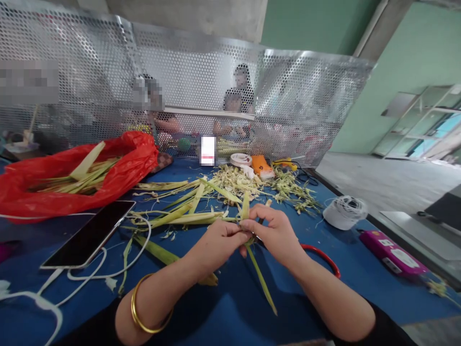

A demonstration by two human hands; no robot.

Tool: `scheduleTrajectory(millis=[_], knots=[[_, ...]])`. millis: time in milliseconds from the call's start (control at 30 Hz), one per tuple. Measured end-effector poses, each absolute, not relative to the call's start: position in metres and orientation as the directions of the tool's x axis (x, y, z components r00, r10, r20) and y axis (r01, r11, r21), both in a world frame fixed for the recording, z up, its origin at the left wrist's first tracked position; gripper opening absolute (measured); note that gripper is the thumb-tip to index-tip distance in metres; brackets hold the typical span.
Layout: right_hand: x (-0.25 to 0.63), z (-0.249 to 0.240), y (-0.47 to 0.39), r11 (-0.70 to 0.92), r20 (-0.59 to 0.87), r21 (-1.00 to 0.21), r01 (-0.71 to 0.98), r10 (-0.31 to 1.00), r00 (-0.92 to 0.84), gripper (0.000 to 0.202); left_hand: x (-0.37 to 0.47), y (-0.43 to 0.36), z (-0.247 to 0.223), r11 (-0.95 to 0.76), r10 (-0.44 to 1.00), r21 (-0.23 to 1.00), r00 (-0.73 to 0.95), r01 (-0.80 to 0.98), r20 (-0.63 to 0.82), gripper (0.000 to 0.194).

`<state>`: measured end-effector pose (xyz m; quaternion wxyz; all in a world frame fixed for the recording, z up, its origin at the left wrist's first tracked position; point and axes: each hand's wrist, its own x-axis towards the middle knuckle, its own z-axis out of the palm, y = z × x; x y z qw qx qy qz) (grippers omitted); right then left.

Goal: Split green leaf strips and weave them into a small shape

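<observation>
My left hand (230, 240) and my right hand (270, 228) meet over the blue table, fingertips pinched together. Between them is a long yellow-green leaf strip (262, 283); one part points up above the fingers and a thin tail hangs down toward me. The exact spot where the fingers pinch is hidden. A red curved handle (326, 259) shows beside my right wrist, and a dark sliver of metal is at the right fingers; whether they join is unclear. Just beyond my hands lie loose long leaves (187, 218). A broader green leaf (154, 250) passes under my left forearm.
At left are a red plastic bag (133, 163) of leaves and a phone (90, 235) with white cable. Shredded plant scraps (234, 180) lie ahead. To the right are a white string roll (345, 211) and a magenta box (392, 252). People sit behind a perforated metal screen (302, 105).
</observation>
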<state>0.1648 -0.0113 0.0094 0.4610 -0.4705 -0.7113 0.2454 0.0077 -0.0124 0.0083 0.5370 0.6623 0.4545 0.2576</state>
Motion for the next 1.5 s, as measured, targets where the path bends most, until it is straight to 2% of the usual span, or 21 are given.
scheduleTrajectory(millis=[167, 300, 400, 500, 567, 600, 667, 767, 867, 1067, 1367, 1500], knots=[[0.16, 0.004, -0.014, 0.442, 0.473, -0.787, 0.431, 0.88, -0.037, 0.027, 0.009, -0.014, 0.008, -0.041, 0.859, 0.947, 0.496, 0.319, -0.13, 0.036], [0.161, 0.001, -0.01, 0.457, 0.479, -0.738, 0.496, 0.873, -0.092, 0.027, 0.012, -0.016, 0.007, -0.003, 0.869, 0.949, 0.471, 0.316, -0.154, 0.036], [0.168, 0.006, -0.008, 0.5, 0.579, -0.571, 0.651, 0.808, -0.113, 0.011, 0.013, -0.015, 0.007, 0.122, 0.898, 0.976, 0.399, 0.178, -0.185, 0.035], [0.174, 0.014, -0.014, 0.486, 0.778, -0.323, 0.812, 0.625, -0.064, 0.018, 0.011, -0.011, 0.01, 0.247, 0.927, 0.963, 0.316, -0.107, -0.202, 0.027], [0.174, 0.018, -0.021, 0.495, 0.847, -0.238, 0.835, 0.527, -0.071, 0.014, 0.008, -0.008, 0.014, 0.269, 0.944, 0.927, 0.261, -0.261, -0.2, 0.023], [0.173, 0.017, -0.024, 0.519, 0.847, -0.233, 0.823, 0.524, -0.091, 0.01, 0.007, -0.007, 0.015, 0.255, 0.954, 0.913, 0.236, -0.317, -0.184, 0.023], [0.167, 0.013, -0.028, 0.57, 0.772, -0.308, 0.762, 0.617, -0.15, 0.011, 0.006, -0.006, 0.018, 0.209, 0.97, 0.893, 0.204, -0.4, -0.135, 0.024], [0.156, 0.002, -0.027, 0.54, 0.544, -0.557, 0.632, 0.811, -0.214, 0.016, 0.01, -0.007, 0.016, 0.188, 0.971, 0.87, 0.22, -0.457, -0.094, 0.025], [0.147, -0.008, -0.023, 0.493, 0.462, -0.707, 0.507, 0.865, -0.197, 0.022, 0.015, -0.009, 0.01, 0.176, 0.969, 0.869, 0.236, -0.462, -0.07, 0.022], [0.148, -0.007, -0.024, 0.538, 0.483, -0.73, 0.421, 0.843, -0.239, 0.031, 0.015, -0.009, 0.005, 0.106, 0.976, 0.911, 0.216, -0.4, -0.018, 0.025], [0.151, 0.003, -0.025, 0.544, 0.388, -0.73, 0.414, 0.829, -0.403, 0.032, 0.012, -0.008, 0.009, 0.09, 0.995, 0.918, 0.082, -0.387, -0.063, 0.019], [0.149, 0.0, -0.023, 0.53, 0.435, -0.767, 0.362, 0.844, -0.314, 0.035, 0.01, -0.006, 0.009, 0.102, 0.984, 0.91, 0.178, -0.403, -0.032, 0.024]])
